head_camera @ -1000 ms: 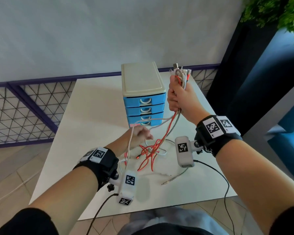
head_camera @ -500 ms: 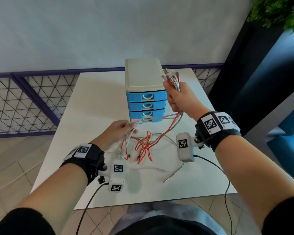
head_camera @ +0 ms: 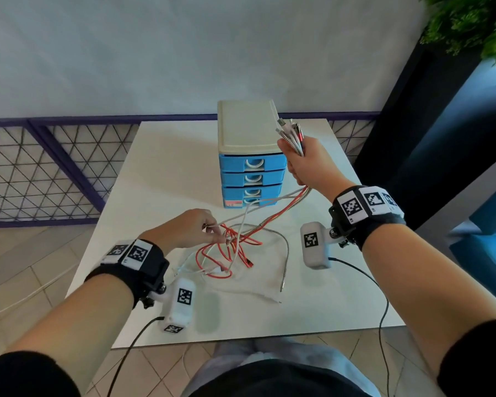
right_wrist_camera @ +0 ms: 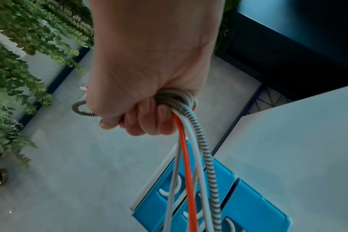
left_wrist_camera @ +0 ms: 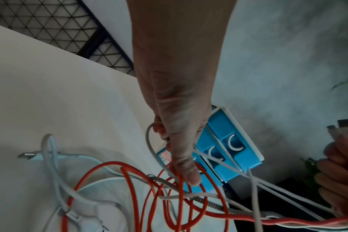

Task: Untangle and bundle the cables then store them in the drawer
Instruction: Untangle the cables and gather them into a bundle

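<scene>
My right hand is raised beside the blue drawer unit and grips several cable ends, whose plugs stick up from the fist. In the right wrist view the fist wraps a red cable, white cables and a braided cable. They run down to a tangle on the white table. My left hand pinches a white cable just left of the tangle. All the drawers look closed.
The table's front edge is near my body, with tiled floor below. A purple mesh fence runs behind and to the left. A dark wall and plants stand at the right. Loose cable ends lie front right of the tangle.
My left hand has moved left, away from the drawer unit, drawing a white cable out of the tangle. My right hand still holds the cable ends up beside the unit.
</scene>
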{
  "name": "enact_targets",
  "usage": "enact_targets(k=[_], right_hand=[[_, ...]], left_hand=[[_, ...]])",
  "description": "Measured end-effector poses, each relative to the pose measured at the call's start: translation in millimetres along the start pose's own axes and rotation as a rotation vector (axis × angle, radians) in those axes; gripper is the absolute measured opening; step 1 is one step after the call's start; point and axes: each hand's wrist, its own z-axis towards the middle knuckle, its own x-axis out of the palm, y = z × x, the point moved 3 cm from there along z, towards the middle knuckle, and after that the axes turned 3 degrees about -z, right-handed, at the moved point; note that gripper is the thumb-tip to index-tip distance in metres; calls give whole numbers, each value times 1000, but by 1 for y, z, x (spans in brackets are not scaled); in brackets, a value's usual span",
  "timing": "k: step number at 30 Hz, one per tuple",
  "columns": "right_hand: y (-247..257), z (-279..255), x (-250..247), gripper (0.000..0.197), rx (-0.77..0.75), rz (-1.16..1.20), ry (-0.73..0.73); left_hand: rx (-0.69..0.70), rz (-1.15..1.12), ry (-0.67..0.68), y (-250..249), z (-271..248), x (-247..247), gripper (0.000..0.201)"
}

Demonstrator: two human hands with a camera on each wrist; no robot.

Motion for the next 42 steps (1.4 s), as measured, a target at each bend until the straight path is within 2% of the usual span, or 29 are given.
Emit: enact_targets(k=[4, 7, 10, 12, 14, 17, 19, 21, 23, 24, 26, 28, 29, 32, 33, 35, 37, 40, 42], right_hand=[[-1, 0, -3, 27, -22, -73, -15], [-3, 1, -1, 27, -19, -92, -17], [-5, 1, 2, 27, -22, -102, -18], [-6, 1, 2, 27, -23, -95, -29], [-8, 1, 1, 28, -16, -103, -35], [-12, 0, 1, 34, -8, -137, -28], [-16, 0, -2, 34, 3, -140, -46], [-20, 0, -10, 31, 41, -104, -87], [-24, -1, -17, 31, 93, -55, -133], [-24, -1, -19, 31, 108, -45, -145], [-24, -2, -19, 30, 100, -65, -137], [-24, -2, -16, 30, 50, -125, -108], [-24, -2, -14, 30, 28, -157, -96], [-26, -3, -9, 33, -3, -230, -79], [-26, -3, -8, 33, -14, -261, -78], [-25, -3, -5, 34, -35, -326, -72], [-26, -4, -3, 34, -41, -351, -57], [-30, -5, -4, 29, -47, -385, -28], [-35, -6, -6, 30, -57, -431, -28]], left_hand=[[32, 65, 119, -2, -6, -5, 10], [21, 109, 125, 1, -8, -11, 12], [37, 191, 45, 4, -4, -15, 20], [47, 208, -45, 4, -2, -18, 14], [49, 156, -128, 3, 1, -22, 4], [-16, 58, -227, 3, 2, -31, 9], [-112, -150, -299, 10, 1, -34, 14], [-212, -679, -379, 24, -6, -31, 9], [-215, -1203, -375, 30, -12, -23, 8], [-203, -1339, -364, 29, -12, -17, 12], [-174, -1447, -370, 21, -9, -11, 15], [-119, -1411, -437, 6, -4, -12, 14], [-74, -1264, -470, -1, -3, -17, 11], [79, -584, -475, -28, -3, -39, 6], [135, -441, -463, -39, -4, -45, 7], [196, -317, -455, -59, -4, -53, 5], [181, -343, -467, -73, -5, -59, 4], [167, -827, -385, -91, -10, -66, 7], [195, -1015, -404, -93, -12, -77, 11]])
